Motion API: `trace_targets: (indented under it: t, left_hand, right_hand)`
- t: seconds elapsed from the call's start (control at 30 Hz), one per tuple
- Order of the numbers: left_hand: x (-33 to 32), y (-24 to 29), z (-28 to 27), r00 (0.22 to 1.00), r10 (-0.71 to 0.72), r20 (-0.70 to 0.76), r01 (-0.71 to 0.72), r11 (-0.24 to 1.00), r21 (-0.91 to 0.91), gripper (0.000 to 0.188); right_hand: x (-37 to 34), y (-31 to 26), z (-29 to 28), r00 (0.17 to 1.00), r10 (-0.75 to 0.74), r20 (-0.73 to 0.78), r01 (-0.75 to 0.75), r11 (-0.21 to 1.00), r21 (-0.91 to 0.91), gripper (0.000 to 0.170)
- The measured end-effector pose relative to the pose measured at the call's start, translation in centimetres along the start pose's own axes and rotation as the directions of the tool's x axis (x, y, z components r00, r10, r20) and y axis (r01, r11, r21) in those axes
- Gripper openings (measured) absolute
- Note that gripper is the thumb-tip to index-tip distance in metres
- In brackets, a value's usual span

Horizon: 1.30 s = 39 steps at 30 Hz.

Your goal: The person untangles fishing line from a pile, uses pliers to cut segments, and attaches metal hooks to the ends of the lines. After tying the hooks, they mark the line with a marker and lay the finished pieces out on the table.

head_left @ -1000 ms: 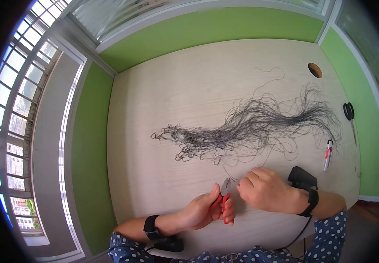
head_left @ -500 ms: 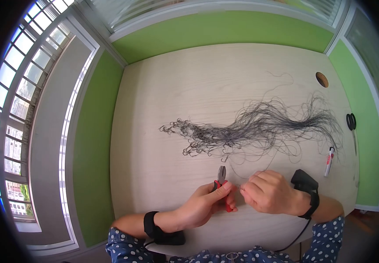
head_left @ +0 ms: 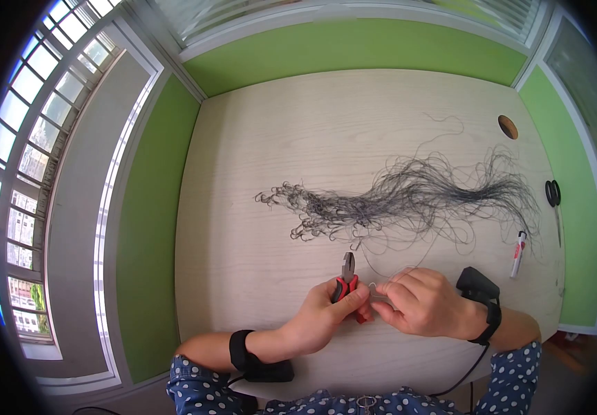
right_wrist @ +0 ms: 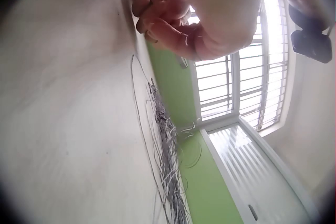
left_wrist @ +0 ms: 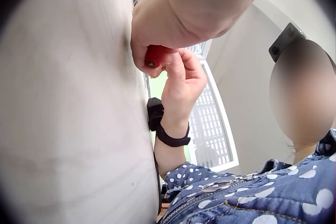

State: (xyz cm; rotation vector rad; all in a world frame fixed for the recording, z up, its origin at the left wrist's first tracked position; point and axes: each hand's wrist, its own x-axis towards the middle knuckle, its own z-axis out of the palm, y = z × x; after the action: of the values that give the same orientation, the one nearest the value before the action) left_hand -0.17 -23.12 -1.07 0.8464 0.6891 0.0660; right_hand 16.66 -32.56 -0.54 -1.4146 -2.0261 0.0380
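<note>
My left hand (head_left: 329,312) grips small pliers (head_left: 349,266) with red and black handles, their grey tips pointing away from me over the table. From the left wrist, a red handle end (left_wrist: 155,56) sticks out between the fingers. Close beside it, my right hand (head_left: 423,301) pinches a thin strand, its bent end (head_left: 373,286) showing between the two hands. A loop of strand (right_wrist: 137,103) runs from the right hand toward a long tangled bundle of thin dark strands (head_left: 409,197). Hook-like curls (head_left: 305,228) crowd the bundle's left end.
A marker (head_left: 518,254) and black-handled scissors (head_left: 553,194) lie at the table's right side. A round cable hole (head_left: 508,127) is at the back right. Green partitions (head_left: 353,52) border the table. Each wrist wears a strapped camera with a cable.
The left hand has swung the pliers from beside the strand near the right fingertips to point away, up and left. The right fingers have loosened slightly around the strand. The head view has shifted slightly.
</note>
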Motion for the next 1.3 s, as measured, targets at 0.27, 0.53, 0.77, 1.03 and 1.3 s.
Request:
trace_targets:
  t: [0.27,0.53,0.77,1.03,1.3]
  left_hand:
    - [-0.3,0.6,0.6,0.998,0.068,0.010,-0.068,0.963,0.262,0.019]
    - [0.0,-0.4,0.1,0.996,0.085,0.023,-0.087,0.989,0.118,0.023]
    - [-0.2,0.3,0.4,0.994,0.101,0.049,-0.110,0.964,0.241,0.021]
    - [-0.3,0.5,0.5,0.992,0.110,0.062,-0.123,0.955,0.271,0.022]
    - [-0.8,-0.4,0.5,0.988,0.073,0.137,-0.099,0.976,0.193,0.037]
  right_hand:
    - [0.0,-0.3,0.0,0.997,-0.031,-0.067,0.032,0.999,0.016,0.013]
    - [0.3,-0.4,-0.2,0.997,-0.025,-0.076,0.024,1.000,-0.006,0.014]
    - [0.1,-0.4,-0.1,0.999,-0.019,-0.032,0.019,1.000,0.004,0.014]
    - [0.0,-0.2,-0.3,0.999,-0.034,-0.027,0.033,0.999,-0.035,0.012]
    - [0.6,-0.2,-0.6,0.983,-0.004,-0.185,-0.007,0.998,-0.057,0.014]
